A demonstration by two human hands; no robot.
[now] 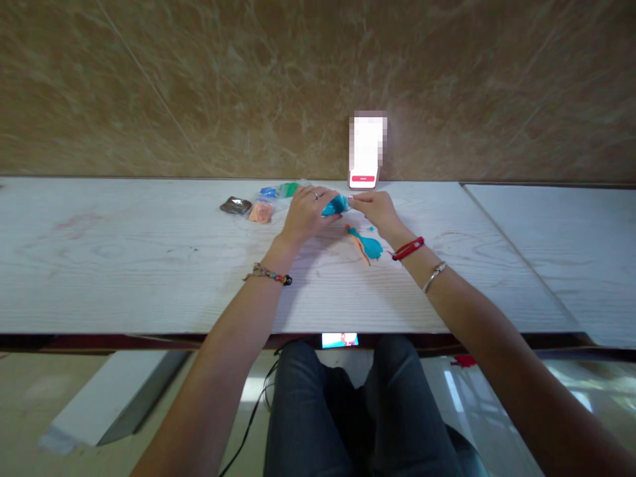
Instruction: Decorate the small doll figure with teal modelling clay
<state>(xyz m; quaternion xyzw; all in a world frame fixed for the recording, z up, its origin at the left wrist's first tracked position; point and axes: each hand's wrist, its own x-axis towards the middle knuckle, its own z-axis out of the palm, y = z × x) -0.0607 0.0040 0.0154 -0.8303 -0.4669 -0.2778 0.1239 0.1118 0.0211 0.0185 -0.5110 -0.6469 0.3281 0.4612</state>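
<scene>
Here's the left hand (309, 211) curled round a blue packet (334, 206) above the table (149, 278), the right hand (378, 207) pinching narrowly at its end! One blue-and-orange piece (368, 248) already lies shaped just below, while the blue looks only partly used, and off to the left the brown packet (235, 205), orange packet (261, 212) and green packet (288, 190) sit out of hand, whether opened I can't tell.

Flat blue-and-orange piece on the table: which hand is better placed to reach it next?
Probably the right hand, nearer the flat piece; the left hand is farther off, around the blue packet.
</scene>
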